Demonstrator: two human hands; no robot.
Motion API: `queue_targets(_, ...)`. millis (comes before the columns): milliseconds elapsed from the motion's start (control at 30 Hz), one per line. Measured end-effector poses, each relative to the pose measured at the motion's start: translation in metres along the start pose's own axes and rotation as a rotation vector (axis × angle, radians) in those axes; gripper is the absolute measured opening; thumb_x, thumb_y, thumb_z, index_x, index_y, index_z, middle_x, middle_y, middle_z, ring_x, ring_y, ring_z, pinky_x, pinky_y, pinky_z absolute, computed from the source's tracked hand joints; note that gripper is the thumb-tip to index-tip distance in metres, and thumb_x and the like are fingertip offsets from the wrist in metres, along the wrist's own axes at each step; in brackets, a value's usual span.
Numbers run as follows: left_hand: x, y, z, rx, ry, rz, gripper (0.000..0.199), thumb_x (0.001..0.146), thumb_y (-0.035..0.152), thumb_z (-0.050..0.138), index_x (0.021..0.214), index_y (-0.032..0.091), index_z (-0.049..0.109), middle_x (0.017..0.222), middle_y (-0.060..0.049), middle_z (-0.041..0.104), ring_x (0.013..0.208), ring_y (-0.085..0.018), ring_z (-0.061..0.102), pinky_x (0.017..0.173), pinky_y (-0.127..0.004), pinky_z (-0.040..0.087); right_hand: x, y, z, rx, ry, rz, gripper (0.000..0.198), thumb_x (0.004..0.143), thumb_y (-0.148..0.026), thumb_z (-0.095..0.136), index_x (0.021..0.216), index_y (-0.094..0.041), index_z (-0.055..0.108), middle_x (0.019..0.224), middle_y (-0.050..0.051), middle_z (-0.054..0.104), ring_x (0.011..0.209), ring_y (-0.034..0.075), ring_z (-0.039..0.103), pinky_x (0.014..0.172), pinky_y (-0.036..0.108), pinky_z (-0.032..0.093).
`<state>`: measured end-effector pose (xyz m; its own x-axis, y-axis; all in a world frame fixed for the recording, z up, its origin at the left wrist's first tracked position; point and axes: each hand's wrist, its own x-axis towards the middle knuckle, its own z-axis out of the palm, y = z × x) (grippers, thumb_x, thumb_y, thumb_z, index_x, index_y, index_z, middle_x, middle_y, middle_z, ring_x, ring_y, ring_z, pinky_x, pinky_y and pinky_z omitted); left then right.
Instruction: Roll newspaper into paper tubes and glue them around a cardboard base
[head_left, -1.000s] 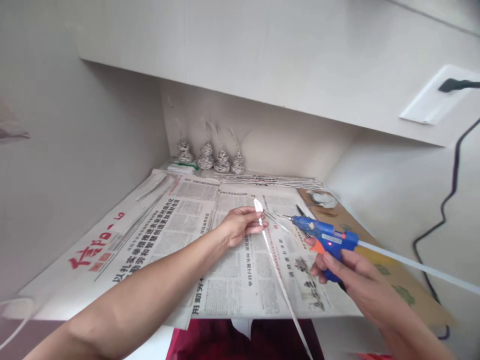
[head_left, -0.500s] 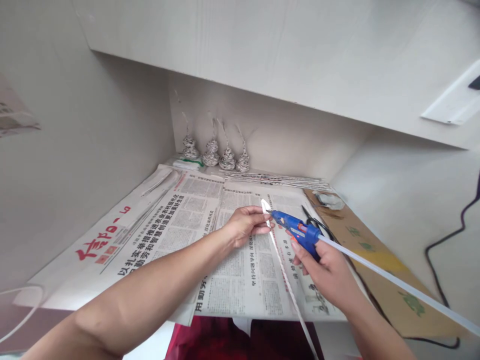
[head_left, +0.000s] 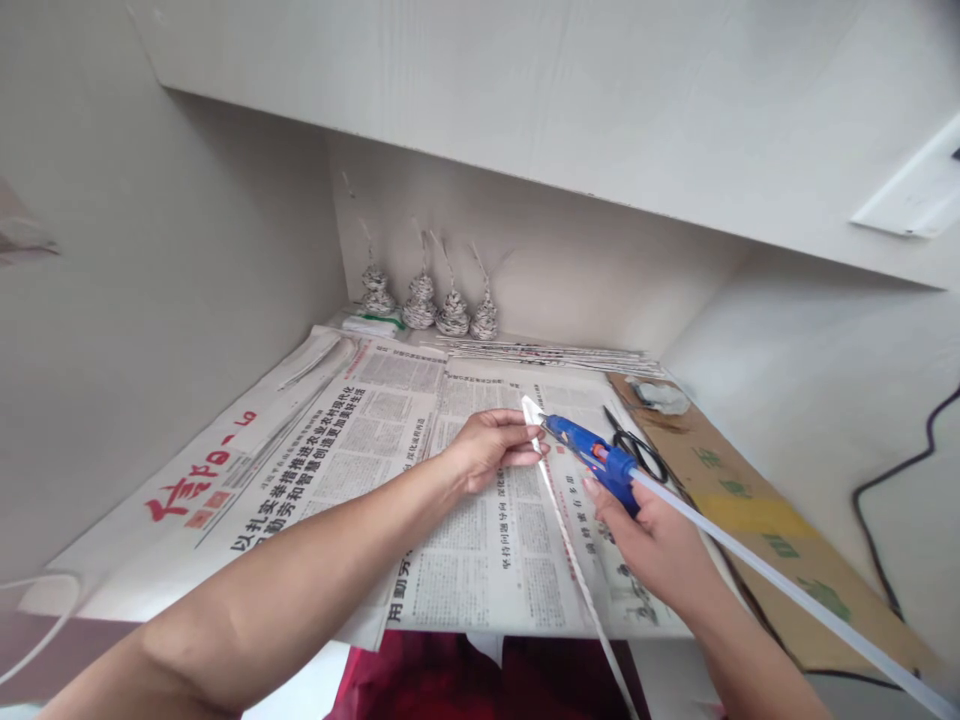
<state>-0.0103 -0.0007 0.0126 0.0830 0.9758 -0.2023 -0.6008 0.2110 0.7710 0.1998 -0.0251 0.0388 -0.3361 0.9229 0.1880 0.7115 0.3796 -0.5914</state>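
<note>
1. Leftmost, we have newspaper spread across the worktop, probably to shield it from glue.
2. Behind it, our four woven gourd shapes stand upright in a row near the back wall, seemingly kept clear of our hands.
3. With our left hand we pinch the white paper strip near its flattened top, thumb against fingers, likely to steady it; its tail slants down past the newspaper's near edge.
4. Farther back, our thin rods lie side by side, perhaps so they stay together.
5. We aim the glue gun at the strip's top; whether the nozzle touches, we cannot tell. Our right hand has its fingers curled around the handle; the trigger is hidden.
6. Rightmost, scissors lie beside our cardboard.
</note>
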Motion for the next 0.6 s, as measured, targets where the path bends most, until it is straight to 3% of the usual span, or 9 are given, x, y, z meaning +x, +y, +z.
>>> queue_targets(200,0.001,-0.001,-0.002,-0.003,-0.009,0.005,0.014,0.073,0.005,0.066,0.087,0.005,0.064,0.083,-0.013,0.068,0.074,-0.019,0.069,0.065,-0.024,0.058,0.000,-0.012,-0.004,-0.048,0.026,-0.071,0.027,0.086,-0.042,0.048,0.097,-0.020,0.060,0.060,-0.003,0.055,0.053,0.014,0.050,0.053,0.024,0.044)
queue_targets(367,0.002,-0.001,-0.003,-0.002,-0.007,0.009,0.012,0.074,0.005,0.066,0.086,0.005,0.063,0.081,-0.013,0.068,0.072,-0.019,0.069,0.064,-0.024,0.058,0.001,-0.023,-0.010,-0.076,0.041,-0.105,0.028,0.086,-0.040,0.048,0.102,-0.020,0.060,0.054,-0.004,0.051,0.046,0.013,0.044,0.046,0.023,0.039)
queue_targets(600,0.002,-0.001,-0.004,0.003,-0.001,0.009,0.015,0.072,0.007,0.067,0.087,0.006,0.063,0.081,-0.012,0.068,0.074,-0.020,0.069,0.064,-0.025,0.058,0.002,-0.025,-0.017,-0.085,0.017,-0.098,0.031,0.084,-0.040,0.049,0.104,-0.018,0.059,0.051,-0.004,0.053,0.043,0.012,0.047,0.045,0.022,0.038)
